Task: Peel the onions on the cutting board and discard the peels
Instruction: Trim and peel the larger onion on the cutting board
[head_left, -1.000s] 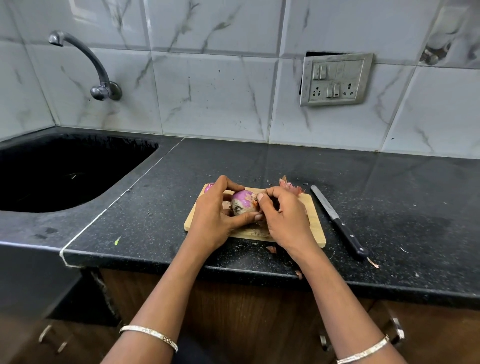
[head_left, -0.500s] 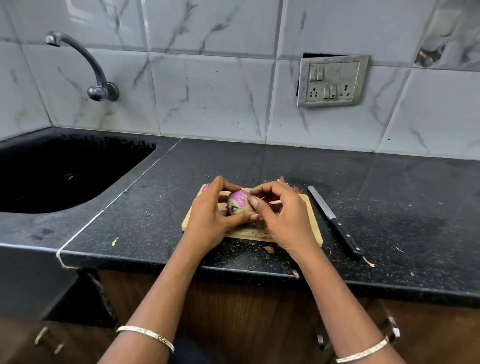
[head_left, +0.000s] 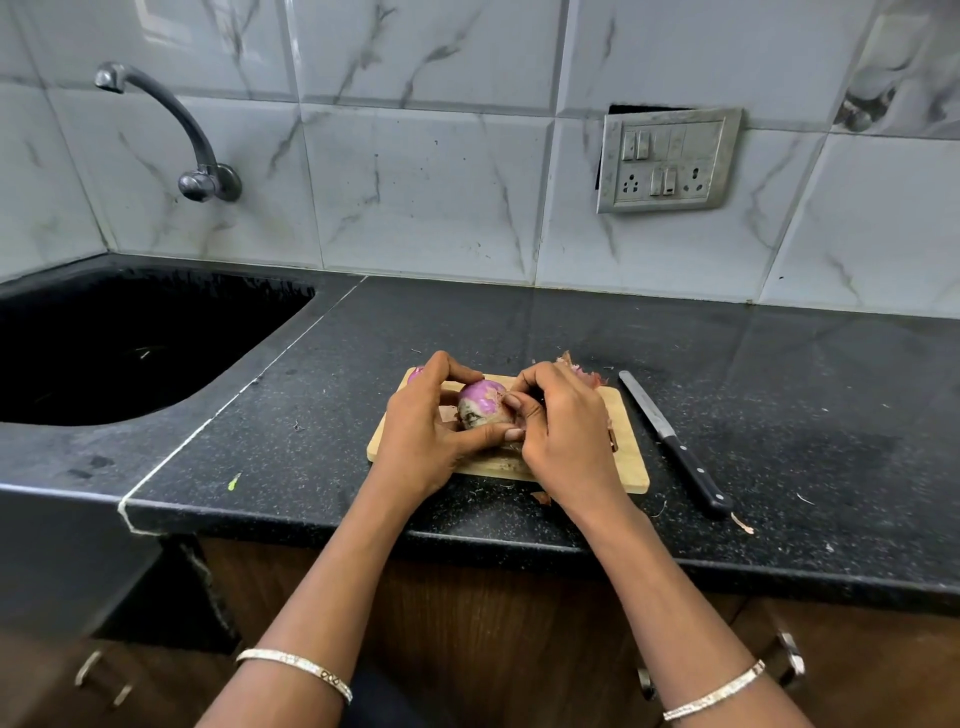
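Step in hand is the peeling itself, approx. part-way through. The left hand has its grip curled round the onion, fingers over the top and thumb across the front. It holds the onion over the middle of the cutting board; can't tell if it touches the wood. The right hand is closed in tight too, its grip pinching at the skin on the onion's right side. The top of the onion is shiny purple and the lower part looks pale & papery, so prob. more skin to come off.

Next move, I'd guess: pull that strip away while the left hand steadies the onion and turns it to the unpeeled part. It needs a firm pinch, as dry skin tears short. Discarding doesn't look started.

Count:
- Onions: 2. One is in hand and a second onion peeks out behind the left hand.
- Board: 1.
- Knife: 1, on the bench just right of the board, untouched.
- Peels: 1 small heap at the board's far right corner.
- Loose scraps: 2, one at the board's near edge, one by the knife handle.
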